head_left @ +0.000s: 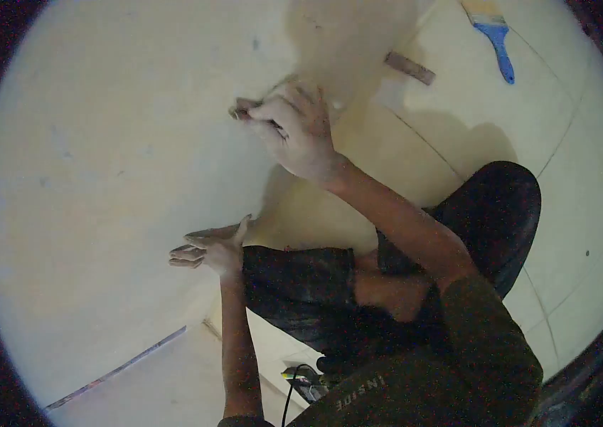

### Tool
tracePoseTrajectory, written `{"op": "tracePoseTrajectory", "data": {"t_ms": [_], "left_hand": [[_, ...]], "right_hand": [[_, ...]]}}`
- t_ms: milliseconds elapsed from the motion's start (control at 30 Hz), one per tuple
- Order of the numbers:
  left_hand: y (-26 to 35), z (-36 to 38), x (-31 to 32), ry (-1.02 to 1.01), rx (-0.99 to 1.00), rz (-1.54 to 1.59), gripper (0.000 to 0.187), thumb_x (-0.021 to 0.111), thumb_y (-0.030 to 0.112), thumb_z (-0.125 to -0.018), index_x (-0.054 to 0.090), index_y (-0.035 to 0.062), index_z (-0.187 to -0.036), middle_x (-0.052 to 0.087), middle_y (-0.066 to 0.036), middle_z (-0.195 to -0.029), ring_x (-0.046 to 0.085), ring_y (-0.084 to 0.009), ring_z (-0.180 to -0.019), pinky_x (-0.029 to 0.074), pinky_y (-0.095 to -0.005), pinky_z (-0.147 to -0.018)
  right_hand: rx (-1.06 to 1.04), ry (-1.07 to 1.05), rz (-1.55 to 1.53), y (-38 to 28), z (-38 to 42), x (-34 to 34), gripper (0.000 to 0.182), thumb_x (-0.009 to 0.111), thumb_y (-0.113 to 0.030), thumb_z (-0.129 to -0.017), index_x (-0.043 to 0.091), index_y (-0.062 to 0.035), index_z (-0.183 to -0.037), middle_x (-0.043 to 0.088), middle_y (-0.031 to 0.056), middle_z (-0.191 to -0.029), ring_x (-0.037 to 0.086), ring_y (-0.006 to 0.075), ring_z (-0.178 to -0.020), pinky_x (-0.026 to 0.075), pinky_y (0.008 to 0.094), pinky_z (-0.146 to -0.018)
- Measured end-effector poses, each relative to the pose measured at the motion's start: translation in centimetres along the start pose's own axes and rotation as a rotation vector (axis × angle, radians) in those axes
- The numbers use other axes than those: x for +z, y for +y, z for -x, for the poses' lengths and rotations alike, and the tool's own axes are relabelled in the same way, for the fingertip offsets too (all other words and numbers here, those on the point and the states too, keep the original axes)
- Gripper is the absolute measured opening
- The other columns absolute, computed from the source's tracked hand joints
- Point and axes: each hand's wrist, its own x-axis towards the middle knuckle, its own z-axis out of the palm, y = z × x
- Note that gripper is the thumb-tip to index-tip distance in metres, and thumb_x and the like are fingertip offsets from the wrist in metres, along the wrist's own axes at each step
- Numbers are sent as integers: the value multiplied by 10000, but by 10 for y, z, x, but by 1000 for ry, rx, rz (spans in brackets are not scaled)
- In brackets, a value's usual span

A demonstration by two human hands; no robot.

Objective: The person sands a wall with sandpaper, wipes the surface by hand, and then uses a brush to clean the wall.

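Note:
My right hand [298,128], coated in pale dust, pinches a small brown folded piece [242,108] between thumb and fingers. That piece overlaps the pale, smudged wall [102,128] in this view; its exact kind cannot be told. Lower down, my left hand [217,250] is empty, its fingers stretched toward the wall and the thumb raised apart. Dust whitens this hand too. Both forearms reach out over my dark-clothed legs [301,285].
On the tiled floor [572,235] lies a paintbrush [497,46] with a blue handle. Nearer the wall is a reddish-brown oblong block [409,67]. A dark cable [290,395] runs beside my body. A dark strip [116,366] crosses the lower left.

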Motion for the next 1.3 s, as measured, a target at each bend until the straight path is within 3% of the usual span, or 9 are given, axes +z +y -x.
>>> {"op": "tracePoseTrajectory", "data": {"t_ms": [333, 433, 533, 667, 833, 933, 1167, 1267, 1300], "left_hand": [[-15, 4, 14, -179, -161, 119, 1683, 656, 995, -511, -259, 74, -1582, -306, -443, -1531, -246, -705, -1386, -11, -861, -1043], [-10, -6, 3, -97, -46, -3, 1685, 653, 995, -514, -263, 64, -1578, -303, -450, -1526, -236, -712, -1383, 4, -853, -1053], [-3, -26, -4, -35, 17, -12, 1692, 642, 1004, -509, -246, 40, -1580, -299, -441, -1535, -221, -707, -1393, 13, -857, -1049], [-24, -4, 21, -165, -107, 98, 1699, 636, 1010, -505, -219, 13, -1583, -287, -426, -1550, -183, -700, -1409, 19, -858, -1049], [5, -50, -4, 67, 55, -46, 1703, 639, 1010, -497, -207, 13, -1588, -301, -406, -1557, -197, -676, -1423, 28, -853, -1059], [-17, -22, 26, -171, -119, 76, 1706, 639, 1010, -497, -220, 14, -1583, -302, -416, -1551, -213, -676, -1418, 48, -856, -1055], [-11, -32, 15, -143, -63, 1, 1676, 629, 1005, -524, -213, 18, -1586, -281, -438, -1544, -192, -660, -1437, 34, -852, -1065], [1, -63, 21, 15, 43, -1, 1671, 632, 1001, -533, -225, 23, -1583, -283, -437, -1544, -193, -650, -1443, 28, -847, -1073], [0, -62, 23, 13, 49, -4, 1670, 632, 1000, -535, -230, 23, -1581, -282, -437, -1544, -192, -648, -1445, 26, -845, -1075]], "right_hand": [[10, 149, -85, -2, -12, 24, 255, 857, -77, -752, 629, -122, -858, 616, 43, -783, 557, 233, -759, 381, 384, -764], [47, -4, -31, 14, 26, 19, 217, 777, -73, -766, 671, -135, -945, 606, 94, -918, 566, 345, -951, 399, 485, -893], [139, 10, -8, -5, -3, 23, 240, 833, -54, -778, 611, -107, -853, 621, 52, -804, 566, 257, -768, 383, 393, -777], [106, 138, -62, 0, -16, 21, 251, 819, -42, -797, 592, -101, -889, 621, 65, -833, 566, 264, -772, 385, 405, -780], [160, 81, 34, -8, -38, 24, 291, 825, -19, -783, 584, -100, -925, 618, 74, -847, 560, 257, -777, 400, 416, -788], [128, 93, -118, 10, -16, 33, 276, 824, -31, -783, 593, -102, -915, 620, 66, -845, 563, 253, -801, 389, 410, -799], [98, 86, -23, 7, -59, 32, 215, 825, -55, -776, 629, -114, -842, 633, 30, -808, 572, 241, -758, 367, 398, -780], [120, 68, -31, 12, -35, 34, 220, 822, -53, -773, 628, -119, -854, 640, 40, -820, 577, 242, -764, 362, 408, -776], [237, -68, -38, 10, -33, 34, 190, 779, -135, -804, 622, -113, -909, 614, 94, -879, 602, 339, -905, 368, 480, -781]]}}
